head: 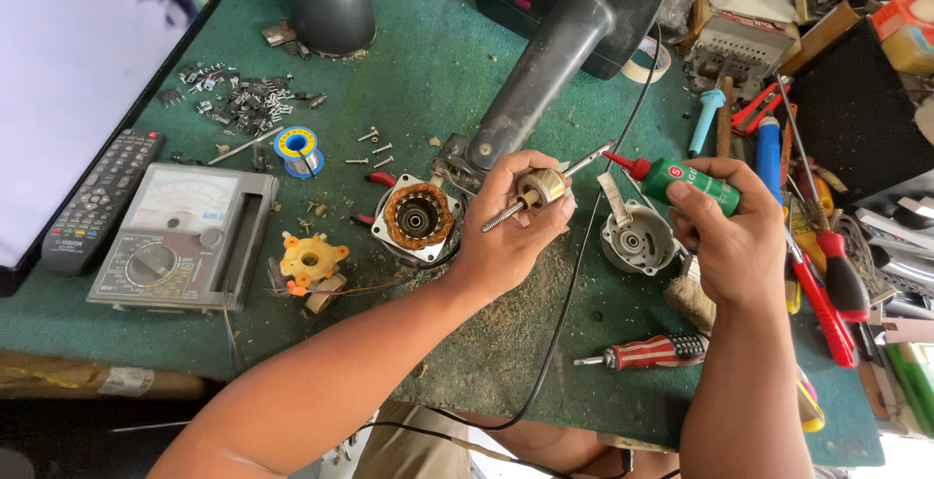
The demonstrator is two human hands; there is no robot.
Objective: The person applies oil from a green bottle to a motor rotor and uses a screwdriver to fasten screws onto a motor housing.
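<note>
left hand (506, 221): fingers curled tight round a small motor rotor (541, 188), gripped by its brass-coloured core, shaft sticking out both ends along the 8-to-2 o'clock line — held up off the bench at frame centre so the upper shaft end is exposed.
right hand (735, 236): closed round a small green oil bottle (689, 182), thumb on top; red nozzle (623, 162) aimed toward 9 o'clock, tip just beside the upper shaft end, looks like touching but cannot tell.
why held so: rotor tilted toward the nozzle, bottle laid near level — reads as lining the tip up with the shaft.
stator (418, 216): copper windings in a square frame, flat on the bench at 9 o'clock of the left hand.
motor end cap (637, 239): grey, open side up, between the two hands, at 4 o'clock of the rotor.
yellow plastic part (311, 260): at 9 o'clock of the stator.
analog multimeter (185, 236): far left; remote control (97, 202) at its 9 o'clock.
solder spool (297, 146): at 12 o'clock of the yellow part, loose screws near it.
screwdriver (647, 353): striped handle, at 6 o'clock of the end cap.
surface: green workbench mat (428, 80), dusty and gritty, cluttered; red-handled tools piled along the right edge.
room: fan pedestal and casing at 12 o'clock; little else shows.
</note>
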